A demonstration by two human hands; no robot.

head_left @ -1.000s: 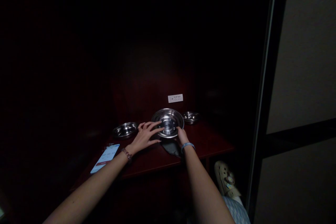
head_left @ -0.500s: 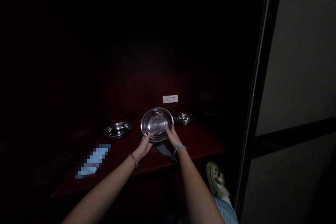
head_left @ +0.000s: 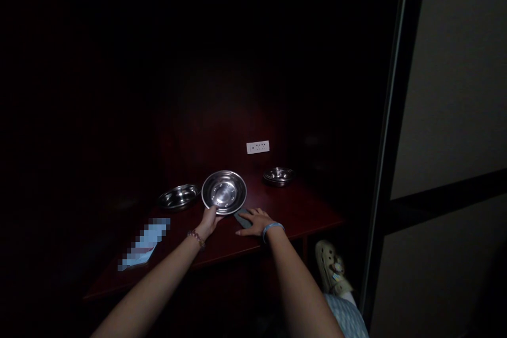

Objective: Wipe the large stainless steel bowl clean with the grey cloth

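My left hand grips the near rim of a shiny steel bowl, thumb inside and fingers underneath. The bowl is tilted so that its inside faces me. To the right of it, my right hand lies over a grey cloth on the dark red table, its fingers spread. Part of the cloth is hidden by that hand. Left of the held bowl stands another steel bowl. Several nested steel bowls sit at the back right.
A pixelated light-blue item lies at the table's left front. On the back wall is a white socket strip. Below the table's right edge shows a foot in a beige clog. A sliding panel stands at the right.
My right hand has let go of the bowl and come down onto the cloth, fingers spreading. With my left hand still holding it, the bowl has shifted left and slightly down.
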